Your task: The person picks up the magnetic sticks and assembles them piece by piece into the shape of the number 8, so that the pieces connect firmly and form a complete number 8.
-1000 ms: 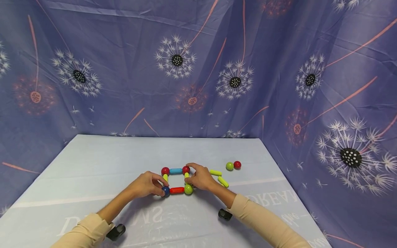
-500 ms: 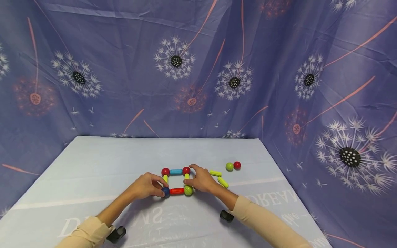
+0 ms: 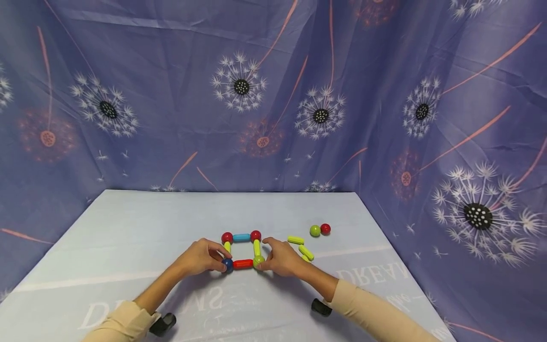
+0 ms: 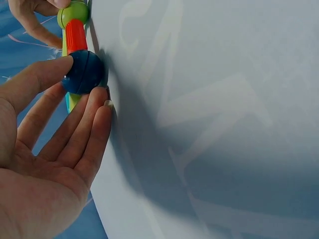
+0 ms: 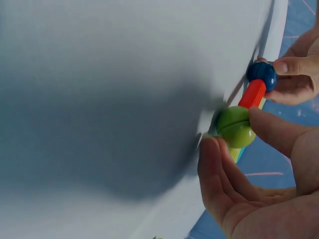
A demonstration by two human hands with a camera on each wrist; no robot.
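A four-sided frame of balls and sticks lies on the table. My left hand (image 3: 197, 257) pinches the dark blue ball (image 4: 84, 74) at its near left corner, thumb on top and fingertips low on the side. At the near right corner, the lime green ball (image 5: 234, 130) sits between the thumb and fingers of my right hand (image 3: 283, 259). A red stick (image 3: 243, 264) joins these two balls. Two red balls, left (image 3: 227, 237) and right (image 3: 255, 235), form the far corners, linked by a light blue stick (image 3: 241, 237). Yellow-green sticks, one (image 3: 257, 248) on the right, make the sides.
Loose yellow-green sticks (image 3: 296, 240) lie right of my right hand, one partly hidden by it. Beyond them a loose lime ball (image 3: 315, 231) sits beside a red ball (image 3: 325, 229). A patterned curtain (image 3: 273, 95) rises behind the pale table (image 3: 171, 213).
My right hand has moved from the right side stick and far red ball toward me, and now grips the near lime ball. My left hand stays on the blue ball.
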